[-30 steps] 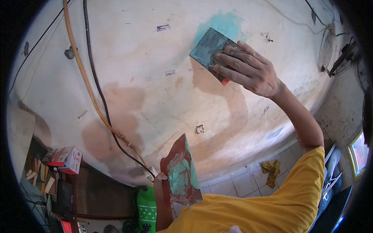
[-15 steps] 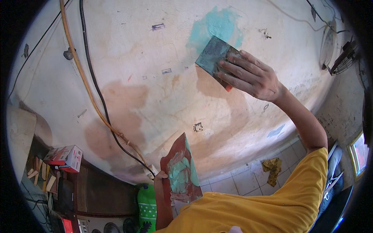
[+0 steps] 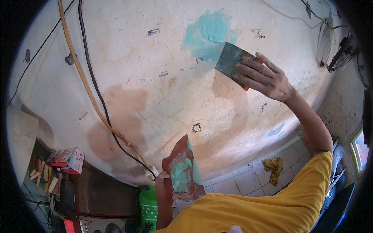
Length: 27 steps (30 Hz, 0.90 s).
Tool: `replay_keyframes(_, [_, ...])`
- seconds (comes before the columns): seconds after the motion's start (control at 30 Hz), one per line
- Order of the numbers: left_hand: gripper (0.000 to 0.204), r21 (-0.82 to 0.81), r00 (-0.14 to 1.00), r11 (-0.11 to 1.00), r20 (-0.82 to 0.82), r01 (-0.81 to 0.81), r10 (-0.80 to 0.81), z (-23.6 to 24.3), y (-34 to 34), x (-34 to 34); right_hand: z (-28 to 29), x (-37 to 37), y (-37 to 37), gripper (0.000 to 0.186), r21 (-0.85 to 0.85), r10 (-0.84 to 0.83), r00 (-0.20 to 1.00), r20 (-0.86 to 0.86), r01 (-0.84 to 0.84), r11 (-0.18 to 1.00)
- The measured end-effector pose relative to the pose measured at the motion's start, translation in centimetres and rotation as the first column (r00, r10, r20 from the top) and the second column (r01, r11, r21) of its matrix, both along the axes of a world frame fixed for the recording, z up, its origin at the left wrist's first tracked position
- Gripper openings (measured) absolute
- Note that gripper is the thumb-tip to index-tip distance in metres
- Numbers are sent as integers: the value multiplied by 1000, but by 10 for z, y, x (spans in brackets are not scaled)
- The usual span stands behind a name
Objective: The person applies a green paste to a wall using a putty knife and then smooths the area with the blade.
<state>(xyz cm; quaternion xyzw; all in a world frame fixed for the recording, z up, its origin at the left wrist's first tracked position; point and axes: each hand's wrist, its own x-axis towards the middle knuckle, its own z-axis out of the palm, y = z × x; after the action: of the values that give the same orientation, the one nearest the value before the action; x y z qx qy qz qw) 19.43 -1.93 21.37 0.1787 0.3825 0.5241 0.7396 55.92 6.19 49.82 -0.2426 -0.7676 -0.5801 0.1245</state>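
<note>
My right hand [image 3: 270,77] is closed around a wide putty knife, its dark, smeared blade [image 3: 229,61] angled against the wall [image 3: 155,97]. Bits of orange-red show at the tool's back edge. The blade's upper corner meets the lower right side of a wet turquoise putty patch [image 3: 211,31]. Low down, my left hand [image 3: 164,176] grips the left edge of a reddish-brown board [image 3: 168,190]. A thick smear of turquoise putty [image 3: 182,173] lies on that board. Most of the left fingers are hidden behind it.
A tan pipe [image 3: 79,73] and a black cable [image 3: 93,73] run down the wall at left. Below stand a red-and-white box [image 3: 68,157] and a dark cabinet [image 3: 107,190]. A yellowish cloth [image 3: 273,169] lies on white floor tiles. A fan [image 3: 344,54] is at far right.
My right hand has drawn the putty knife rightward and slightly down, uncovering a small drawn mark under the turquoise patch. The left hand and board stay nearly where they were.
</note>
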Motion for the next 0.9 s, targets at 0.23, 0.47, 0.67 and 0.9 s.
replay_keyframes(0.23, [17,-18,999,999,17,41,-41,-7,0,0,28,-6,-45,25,140,199,954,-226,-170,975])
replay_keyframes(0.47, [17,-92,996,991,-4,93,-94,3,15,8,7,-23,-25,16,183,288,312,-905,-324,928])
replay_keyframes(0.67, [7,4,976,984,128,177,-176,-36,23,-16,-21,-22,9,16,332,266,-198,-943,-551,766])
replay_keyframes(0.9, [9,-32,963,968,115,247,-242,-28,24,-35,-45,-29,50,14,486,151,-529,-835,-581,653])
